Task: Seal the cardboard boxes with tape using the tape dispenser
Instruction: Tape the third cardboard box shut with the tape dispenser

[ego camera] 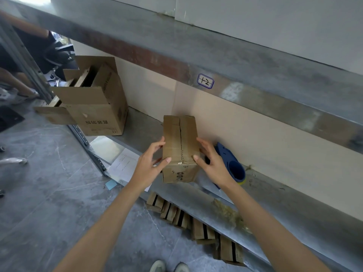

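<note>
Floor (49, 173): grey veined tiles filled the lower left.
Shelf (294, 209): grey metal, ran diagonally across centre.
Wall (255, 130): beige panel stood behind.

"1-2" sticker (205, 81) on shelf beam (275, 107)

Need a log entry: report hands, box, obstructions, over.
Left grip and right grip hold small box by its sides. Top seam partly gaping. Blue item behind right grip.

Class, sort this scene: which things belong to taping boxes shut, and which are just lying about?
For the job: small box, held by left hand and right hand; blue tape dispenser beside it; big open box.
Lying about: paper sheet, blue note, folded cardboard on the floor, straw, shelf label.
</note>
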Available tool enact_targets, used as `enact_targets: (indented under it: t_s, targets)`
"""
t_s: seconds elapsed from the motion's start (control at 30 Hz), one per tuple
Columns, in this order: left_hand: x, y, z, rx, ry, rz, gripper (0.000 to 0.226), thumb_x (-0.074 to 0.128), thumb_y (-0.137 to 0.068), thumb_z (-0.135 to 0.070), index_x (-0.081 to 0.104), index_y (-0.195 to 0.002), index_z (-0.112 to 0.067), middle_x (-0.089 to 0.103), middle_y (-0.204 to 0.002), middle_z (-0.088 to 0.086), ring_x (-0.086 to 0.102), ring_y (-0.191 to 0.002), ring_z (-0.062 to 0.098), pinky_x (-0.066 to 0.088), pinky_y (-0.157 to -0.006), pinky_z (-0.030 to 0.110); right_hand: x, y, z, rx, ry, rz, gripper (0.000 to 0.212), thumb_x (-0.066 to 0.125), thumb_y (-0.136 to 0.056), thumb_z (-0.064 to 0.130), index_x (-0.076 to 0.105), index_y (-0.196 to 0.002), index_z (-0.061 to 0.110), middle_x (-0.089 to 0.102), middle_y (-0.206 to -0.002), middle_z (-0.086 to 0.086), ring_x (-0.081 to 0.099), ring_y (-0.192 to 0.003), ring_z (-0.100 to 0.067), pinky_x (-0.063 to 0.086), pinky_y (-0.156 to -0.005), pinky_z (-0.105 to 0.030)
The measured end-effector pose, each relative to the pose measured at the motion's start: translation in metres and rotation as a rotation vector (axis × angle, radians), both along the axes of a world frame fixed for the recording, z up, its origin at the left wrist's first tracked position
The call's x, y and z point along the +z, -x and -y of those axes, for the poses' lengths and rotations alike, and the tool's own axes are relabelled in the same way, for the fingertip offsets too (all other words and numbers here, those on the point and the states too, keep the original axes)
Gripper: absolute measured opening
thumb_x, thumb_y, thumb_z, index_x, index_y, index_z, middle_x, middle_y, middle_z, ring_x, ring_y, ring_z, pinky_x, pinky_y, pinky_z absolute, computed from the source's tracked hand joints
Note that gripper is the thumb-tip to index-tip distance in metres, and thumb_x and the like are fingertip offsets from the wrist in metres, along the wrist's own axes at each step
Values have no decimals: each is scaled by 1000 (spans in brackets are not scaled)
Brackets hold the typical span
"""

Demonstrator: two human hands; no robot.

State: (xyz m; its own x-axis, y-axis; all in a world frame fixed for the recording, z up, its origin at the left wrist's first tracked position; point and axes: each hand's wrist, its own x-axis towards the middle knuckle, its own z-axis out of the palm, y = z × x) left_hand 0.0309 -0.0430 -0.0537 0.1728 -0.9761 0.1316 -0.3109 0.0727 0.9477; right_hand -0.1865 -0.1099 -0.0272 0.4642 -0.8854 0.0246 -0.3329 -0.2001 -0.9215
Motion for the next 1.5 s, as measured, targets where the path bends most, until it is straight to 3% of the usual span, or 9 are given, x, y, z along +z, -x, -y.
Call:
enact_targets:
  t_s: [0.1, 0.23, 0.37, 0.5, 0.8, 1.17, 1.27, 1.37, 1.5]
  targets:
    - [0, 0, 1, -2, -13, 10, 41, 67, -93, -17, 50, -129, -29, 37, -156, -13, 41, -138, 0, 53, -101, 40, 2, -3, -1, -7, -17, 15, 50, 55, -100, 12, 37, -145, 26, 37, -135, 30, 36, -130, -1, 33, -88, 4]
    - [6, -2, -2, -42, -39, -25, 43, 61, -96, -5, 49, -134, -21, 34, -158, -11, 43, -128, -16, 50, -98, 19, 3, 5, 1, 24, -59, -14, 56, 60, -98, 18, 35, -147, 30, 39, -134, 33, 40, -122, 12, 37, -92, -1]
    - [5, -5, -3, -55, -60, -8, 51, 50, -94, 6, 50, -133, -27, 37, -156, -15, 38, -138, -5, 42, -107, 24, 4, 13, 3, 68, -89, -33, 63, 49, -94, -1, 35, -139, 40, 38, -137, 33, 40, -121, 16, 38, -99, -10]
    - [5, -1, 1, -11, -43, 11, 50, 52, -92, 9, 51, -129, -26, 40, -153, -17, 41, -135, -5, 50, -83, 12, 1, 11, 4, 36, -21, -50, 59, 41, -97, -7, 36, -142, 30, 39, -136, 31, 41, -119, 20, 36, -94, -3]
    - [-9, 5, 0, 27, 43, 21, 47, 48, -95, 7, 49, -133, -20, 40, -154, -15, 41, -134, -8, 57, -90, 31, -8, 6, 1, -39, 67, -52, 43, 49, -102, 6, 43, -141, 23, 44, -138, 18, 39, -115, 30, 37, -90, 0]
    - [-9, 8, 2, 92, 45, -37, 50, 64, -87, 7, 55, -127, -22, 49, -149, -11, 47, -132, -2, 57, -94, 35, -8, 5, 8, -45, 58, -51, 57, 65, -94, 13, 42, -145, 29, 47, -137, 25, 47, -116, 20, 42, -92, -6]
    - [-4, 7, 3, 80, 14, -64, 47, 72, -85, -1, 56, -123, -24, 49, -148, -12, 48, -131, -1, 58, -93, 37, -6, 5, 11, -41, 74, -93, 67, 72, -90, 29, 34, -144, 41, 37, -150, 18, 46, -126, 7, 46, -103, -23]
    - [2, 3, 6, 32, -38, -71, 45, 77, -85, -22, 55, -122, -32, 46, -149, -19, 47, -133, -1, 55, -98, 40, -1, 8, 15, 6, 123, -206, 76, 70, -82, 56, 19, -137, 62, 7, -157, 29, 18, -140, 6, 37, -109, -31]
    - [0, 8, 2, -4, -69, 19, 69, 74, -78, -56, 42, -137, -38, 31, -154, -30, 37, -138, -4, 46, -108, 36, -5, 7, 15, 87, 164, -299, 80, 58, -81, 68, 26, -150, 42, 7, -162, 23, 13, -147, 0, 27, -119, -36]
